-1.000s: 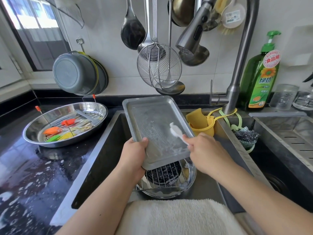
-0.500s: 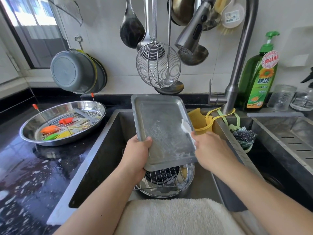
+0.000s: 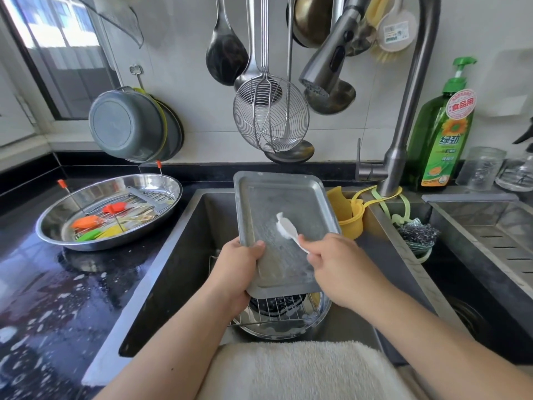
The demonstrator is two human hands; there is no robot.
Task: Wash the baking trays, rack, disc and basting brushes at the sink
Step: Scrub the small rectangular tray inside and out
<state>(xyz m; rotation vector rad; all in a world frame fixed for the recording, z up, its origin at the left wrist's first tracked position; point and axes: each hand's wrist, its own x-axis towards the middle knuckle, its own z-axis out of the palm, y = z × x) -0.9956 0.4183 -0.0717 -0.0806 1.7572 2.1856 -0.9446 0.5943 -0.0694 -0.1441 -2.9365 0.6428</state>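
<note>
Over the sink (image 3: 184,255), the left hand (image 3: 238,265) gripped a tilted baking tray (image 3: 281,203) while the right hand (image 3: 339,262) pinched a white brush (image 3: 287,228) against it. Below, a rack (image 3: 281,308) sat in a round tray (image 3: 288,330), half hidden. On the counter (image 3: 43,284), a big pan (image 3: 57,235) held colored brushes (image 3: 86,222).

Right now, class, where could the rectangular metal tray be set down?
Bare patches: wet black counter in front of the round steel dish, and sink floor left of the wire rack. Crowded: dish, rack, faucet base.
</note>
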